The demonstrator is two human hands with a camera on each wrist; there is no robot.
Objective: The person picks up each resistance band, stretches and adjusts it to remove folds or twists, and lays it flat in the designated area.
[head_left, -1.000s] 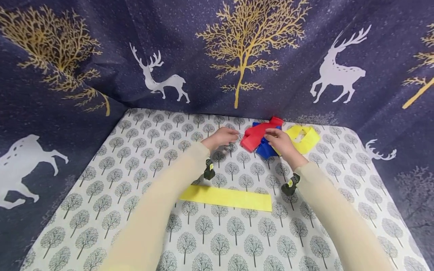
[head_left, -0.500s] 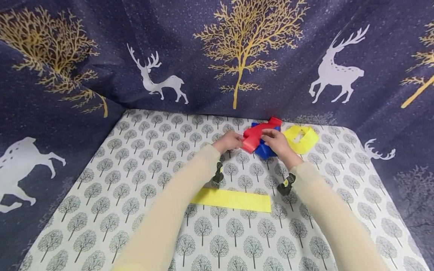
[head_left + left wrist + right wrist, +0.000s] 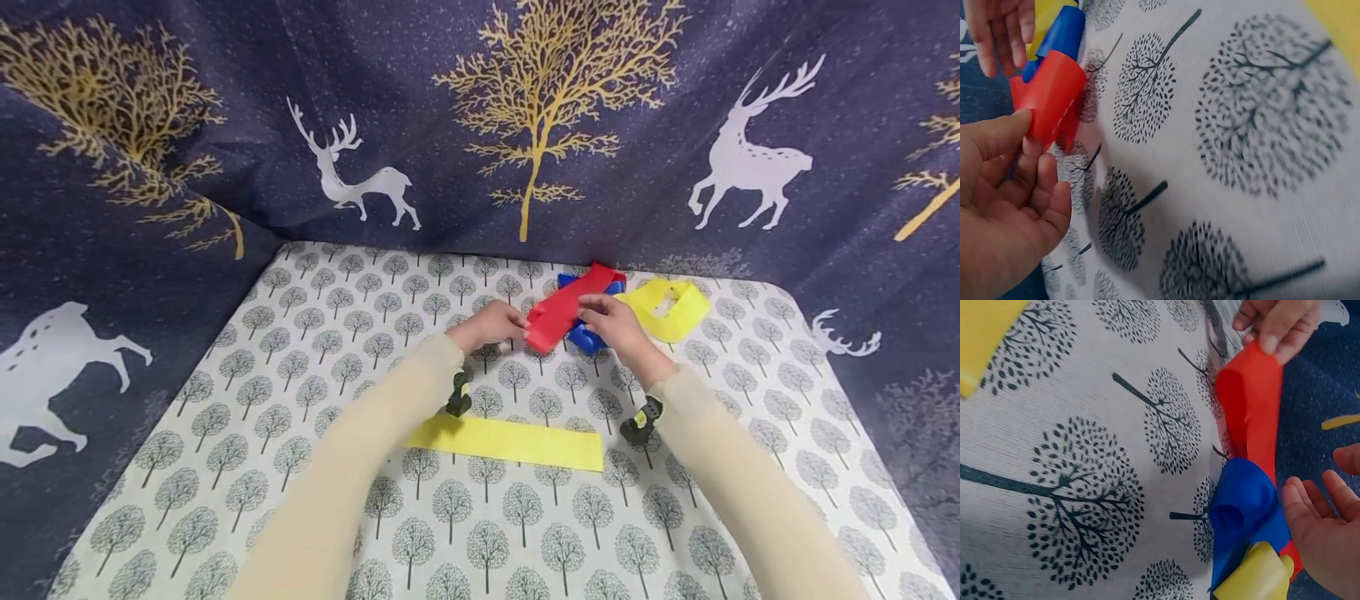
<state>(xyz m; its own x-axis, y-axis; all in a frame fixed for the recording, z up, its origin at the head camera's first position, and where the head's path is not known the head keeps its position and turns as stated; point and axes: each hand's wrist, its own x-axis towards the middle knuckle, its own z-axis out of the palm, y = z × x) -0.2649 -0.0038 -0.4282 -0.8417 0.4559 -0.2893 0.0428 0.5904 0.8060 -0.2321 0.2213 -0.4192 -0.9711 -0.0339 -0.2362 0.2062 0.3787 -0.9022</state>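
A smooth, flexible red strip (image 3: 558, 315) lies over a crumpled blue strip (image 3: 587, 338) toward the back of the table. My left hand (image 3: 497, 323) pinches the red strip's near-left end between thumb and fingers; in the left wrist view that end curls over from the thumb (image 3: 1013, 132). My right hand (image 3: 611, 321) hovers beside the red and blue strips, fingers loosely bent with nothing between them. In the right wrist view its fingers (image 3: 1302, 499) lie close to the blue strip (image 3: 1241, 494); whether they touch it I cannot tell.
A looped yellow strip (image 3: 678, 312) sits right of the blue one. Nearer me, another yellow strip (image 3: 510, 440) lies flat across the tree-print tablecloth (image 3: 487, 542), partly behind my left sleeve. A dark cloth with deer and trees (image 3: 465, 125) hangs behind the table.
My left hand reached right to the red strip, took its near end, and drew it slightly toward me and left, straightening it. My right hand has hardly moved.
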